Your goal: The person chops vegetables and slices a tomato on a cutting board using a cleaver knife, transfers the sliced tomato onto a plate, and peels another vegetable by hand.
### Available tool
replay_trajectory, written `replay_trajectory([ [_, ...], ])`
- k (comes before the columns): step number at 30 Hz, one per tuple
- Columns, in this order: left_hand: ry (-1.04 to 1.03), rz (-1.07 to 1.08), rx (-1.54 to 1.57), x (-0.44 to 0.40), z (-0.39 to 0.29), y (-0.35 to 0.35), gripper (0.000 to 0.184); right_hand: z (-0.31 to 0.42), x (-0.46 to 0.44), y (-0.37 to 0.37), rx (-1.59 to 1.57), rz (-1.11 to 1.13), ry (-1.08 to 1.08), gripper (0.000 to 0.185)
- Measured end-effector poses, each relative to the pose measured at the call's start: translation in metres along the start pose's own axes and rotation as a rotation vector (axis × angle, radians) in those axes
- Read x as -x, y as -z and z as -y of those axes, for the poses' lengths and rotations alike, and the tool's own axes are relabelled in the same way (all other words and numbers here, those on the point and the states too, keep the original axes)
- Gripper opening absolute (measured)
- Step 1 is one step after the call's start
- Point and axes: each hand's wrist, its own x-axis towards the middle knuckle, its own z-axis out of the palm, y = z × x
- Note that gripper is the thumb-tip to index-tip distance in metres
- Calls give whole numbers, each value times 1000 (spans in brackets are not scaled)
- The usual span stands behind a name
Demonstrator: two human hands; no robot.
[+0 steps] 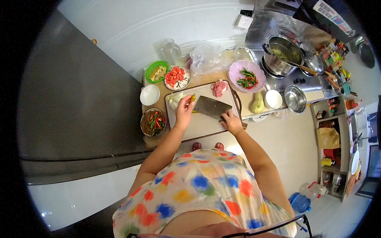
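On the cutting board (202,123) lies a cleaver (212,107), its broad dark blade pointing left. My right hand (233,122) is closed on the cleaver where the blade meets the handle. To the left of the blade, my left hand (183,113) pinches a small yellow piece (193,98), whose kind is not clear. Chopped white pieces (174,100) sit at the board's left end, partly behind my left hand. Slices of raw pink meat (218,88) rest at its upper right corner.
Around the board stand a plate of chopped tomato (174,76), a green bowl (152,71), a white bowl (150,95), a bowl of noodles and peppers (153,123), and a pink basket (237,74) of peppers. A pot (278,63) sits on the stove; a pale green gourd (257,104) lies nearer.
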Motion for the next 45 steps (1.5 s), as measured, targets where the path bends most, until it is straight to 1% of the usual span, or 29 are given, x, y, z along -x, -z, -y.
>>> replay_trajectory([
  [1,15,33,-1,2,-7,2,30,0,-1,-3,3,2,-24,36],
  [4,32,124,-15,3,-25,8,33,-1,-6,-12,75,-25,-8,33],
  [6,12,167,-40,4,-33,12,33,-3,-7,-15,123,-73,14,35],
  [8,-29,158,3,4,-40,12,31,-9,-7,-22,189,-144,46,38],
  [9,-49,152,24,4,-42,12,30,-7,-7,-21,160,-126,14,39],
  [12,-114,185,-6,2,-45,16,27,2,-4,-11,229,-185,11,47],
  [13,-137,202,-22,1,-48,18,27,20,-6,8,240,-302,18,40],
  [15,-181,244,-50,1,-57,18,26,33,-19,18,-194,-343,-137,34],
  [16,-251,280,-154,0,-65,19,26,39,-26,25,-409,-361,-216,30],
  [17,-322,316,-258,-1,-75,21,27,58,-33,48,-694,-270,-334,22],
  [18,-393,351,-362,-1,-82,21,27,76,-38,70,-915,-198,-396,21],
  [20,-493,394,-425,-4,-89,18,28,108,-46,107,-1359,-45,-505,20],
  [24,-695,455,-515,-12,-92,14,30,121,-48,123,-1290,77,-530,19],
  [28,-733,464,-541,-13,-95,13,31,124,-49,125,-1262,43,-567,20],
  [30,-743,475,-548,-14,-98,13,31,119,-49,122,-1255,45,-542,19],
  [33,-715,530,-450,-18,-96,13,28,115,-50,121,-1314,82,-529,18],
  [34,-599,556,-345,-18,-95,13,27,115,-51,122,-1345,102,-527,18],
  [36,-366,601,-136,-12,-92,13,25,118,-52,127,-1592,137,-507,17],
  [37,-290,599,-33,-11,-88,11,25,120,-53,130,-1716,155,-495,17],
  [40,-83,591,247,-7,-82,4,25,132,-57,134,-1919,146,-413,16],
  [42,31,589,394,-6,-84,3,26,133,-62,131,-1955,138,-401,15],
  [45,-46,531,404,-7,-91,2,24,137,-66,129,-1960,103,-414,14],
])
